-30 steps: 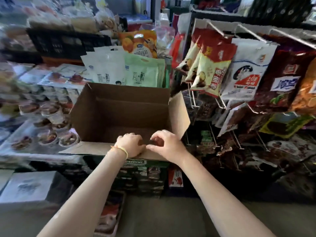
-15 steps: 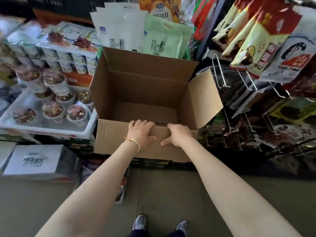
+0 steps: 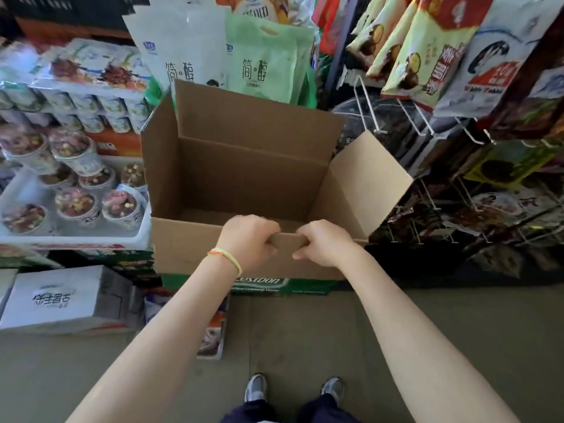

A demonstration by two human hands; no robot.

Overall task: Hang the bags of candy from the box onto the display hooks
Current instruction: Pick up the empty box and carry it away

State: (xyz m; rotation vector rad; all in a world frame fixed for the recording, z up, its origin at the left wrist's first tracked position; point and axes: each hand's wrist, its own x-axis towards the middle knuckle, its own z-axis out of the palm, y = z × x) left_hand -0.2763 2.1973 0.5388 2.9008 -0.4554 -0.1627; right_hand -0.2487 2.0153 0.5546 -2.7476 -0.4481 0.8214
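Observation:
An open brown cardboard box (image 3: 244,178) stands in front of me on a green carton, its flaps up; what shows of its inside is bare cardboard. My left hand (image 3: 247,242) and my right hand (image 3: 323,244) both grip the top edge of the near flap, fingers curled over it, side by side. White wire display hooks (image 3: 406,120) jut out on the right. Candy bags (image 3: 427,53) hang from the upper hooks.
White and green pouches (image 3: 219,47) stand behind the box. Trays of snack cups (image 3: 76,190) sit to the left, with a white carton (image 3: 64,297) on the floor. Dark packets (image 3: 494,209) fill the lower rack on the right. My feet (image 3: 293,389) stand on grey floor.
My view has tilted down and come closer to the box. Both hands went from resting on the near flap to curling over its top edge.

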